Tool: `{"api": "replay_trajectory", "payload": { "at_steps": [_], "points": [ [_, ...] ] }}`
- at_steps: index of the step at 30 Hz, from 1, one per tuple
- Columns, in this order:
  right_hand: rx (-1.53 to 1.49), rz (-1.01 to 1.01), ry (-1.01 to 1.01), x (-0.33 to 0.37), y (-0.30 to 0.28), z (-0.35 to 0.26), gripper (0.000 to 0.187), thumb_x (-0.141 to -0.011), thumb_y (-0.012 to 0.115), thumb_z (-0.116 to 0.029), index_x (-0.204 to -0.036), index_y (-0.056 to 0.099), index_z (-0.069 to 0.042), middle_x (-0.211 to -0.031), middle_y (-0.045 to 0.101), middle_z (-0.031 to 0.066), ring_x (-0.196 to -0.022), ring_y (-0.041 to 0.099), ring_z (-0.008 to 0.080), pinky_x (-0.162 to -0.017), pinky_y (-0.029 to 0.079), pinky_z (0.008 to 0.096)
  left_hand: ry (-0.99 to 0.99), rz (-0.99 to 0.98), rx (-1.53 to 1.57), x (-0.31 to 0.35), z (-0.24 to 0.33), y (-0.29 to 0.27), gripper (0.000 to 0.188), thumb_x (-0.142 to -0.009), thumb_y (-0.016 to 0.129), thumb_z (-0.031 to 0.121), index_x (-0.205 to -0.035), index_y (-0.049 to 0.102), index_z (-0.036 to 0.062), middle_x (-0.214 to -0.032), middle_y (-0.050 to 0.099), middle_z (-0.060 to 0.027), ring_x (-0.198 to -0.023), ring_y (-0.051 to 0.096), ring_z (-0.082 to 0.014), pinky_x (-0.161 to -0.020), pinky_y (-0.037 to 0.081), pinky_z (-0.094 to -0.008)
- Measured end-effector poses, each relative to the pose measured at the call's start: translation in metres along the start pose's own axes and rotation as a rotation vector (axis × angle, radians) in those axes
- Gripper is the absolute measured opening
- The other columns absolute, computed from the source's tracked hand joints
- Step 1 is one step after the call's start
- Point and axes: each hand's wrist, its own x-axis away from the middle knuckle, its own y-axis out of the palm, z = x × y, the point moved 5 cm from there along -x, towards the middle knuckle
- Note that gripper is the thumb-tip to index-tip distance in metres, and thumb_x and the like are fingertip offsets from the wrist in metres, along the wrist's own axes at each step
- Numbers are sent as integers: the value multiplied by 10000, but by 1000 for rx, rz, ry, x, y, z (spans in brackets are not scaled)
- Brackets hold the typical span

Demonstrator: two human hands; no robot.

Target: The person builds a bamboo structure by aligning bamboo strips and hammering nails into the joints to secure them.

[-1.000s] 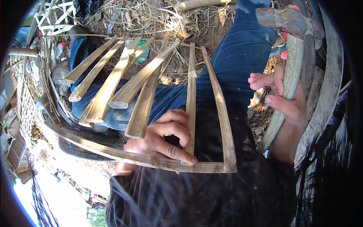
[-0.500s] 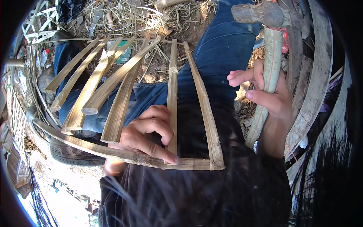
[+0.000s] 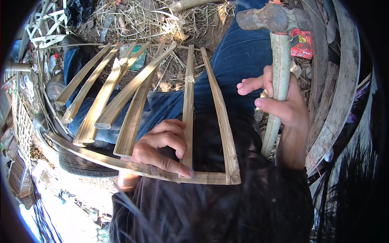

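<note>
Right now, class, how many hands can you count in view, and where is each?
2. The left hand is near the lower centre, gripping the curved strip; the right hand is at right, holding the hammer. Parts of both are hidden.

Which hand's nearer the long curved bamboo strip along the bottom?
Left. The left hand touches the strip, one digit lying across it; the right hand is apart from it, up and right, holding the hammer.
</note>
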Motion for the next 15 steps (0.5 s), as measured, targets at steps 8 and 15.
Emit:
{"api": "replay_trajectory", "payload": {
  "at_steps": [8, 15],
  "points": [
    [-39, -205, -148, -44, 44, -18, 272, -732, 713, 20, -680, 462, -71, -675, 517, -2, -932, 664, 225, -680, 502, 313, -4, 89, 19, 6, -8, -1, 217, -704, 750, 314, -826, 778, 137, -814, 509, 0, -903, 496, -248, -965, 368, -542],
    [40, -356, -160, -70, 90, -51, 263, -741, 713, -30, -683, 458, -57, -763, 572, 42, -830, 601, 117, -697, 471, 275, 157, 150, 94, -1, 0, -20, 285, -705, 808, 196, -955, 745, 76, -934, 556, -50, -900, 542, -221, -939, 373, -443]
  ]
}}
